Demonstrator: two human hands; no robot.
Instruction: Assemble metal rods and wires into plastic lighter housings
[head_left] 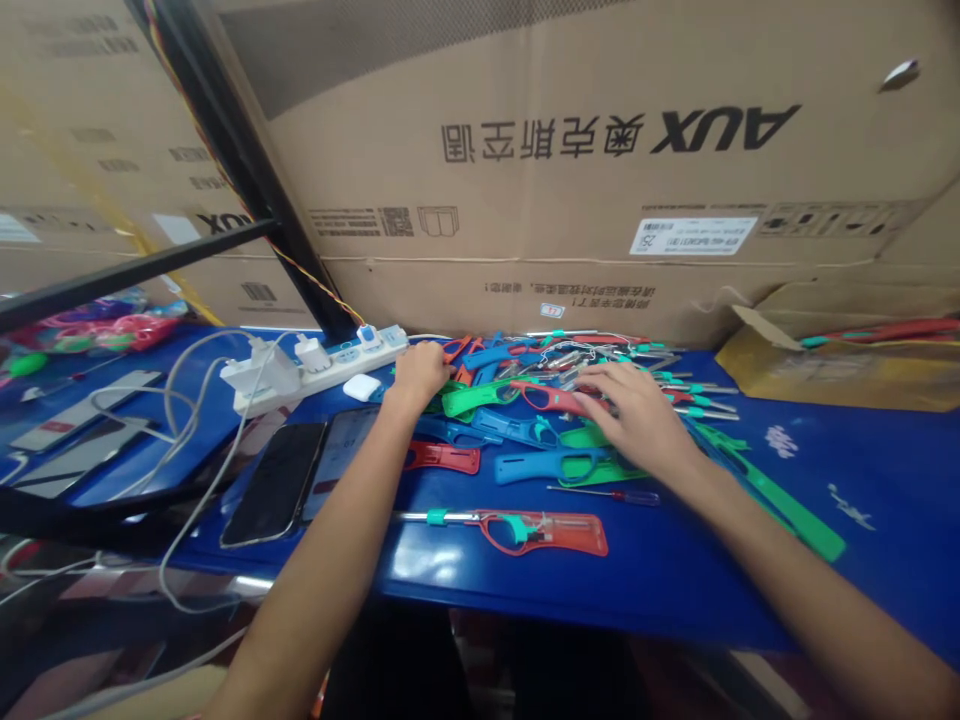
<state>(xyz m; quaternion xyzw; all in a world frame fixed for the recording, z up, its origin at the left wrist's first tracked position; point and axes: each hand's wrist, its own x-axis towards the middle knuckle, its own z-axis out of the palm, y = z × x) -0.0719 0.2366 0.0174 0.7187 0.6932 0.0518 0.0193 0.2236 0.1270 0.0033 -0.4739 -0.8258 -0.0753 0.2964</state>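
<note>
My left hand [421, 375] reaches to the left end of a pile of plastic lighter shells, with its fingers curled down and their tips hidden. Orange and blue shells lie right beside it. My right hand [634, 412] is over the pile's right part, thumb and fingers apart, close to a red lighter shell [551, 397] and metal lighter tubes [574, 365]. Below the pile lie a blue shell [540, 466] and a screwdriver [637, 496]. Nearest me is a red half shell [574, 533] with a teal trigger and metal tube fitted in it.
A power strip [322, 372] with white chargers and loose cables stands at the left, near two phones [277, 480]. Behind is a large cardboard box [525, 200]. An open carton [840, 370] with red parts sits at the right. Long green strips [787, 495] lie before it.
</note>
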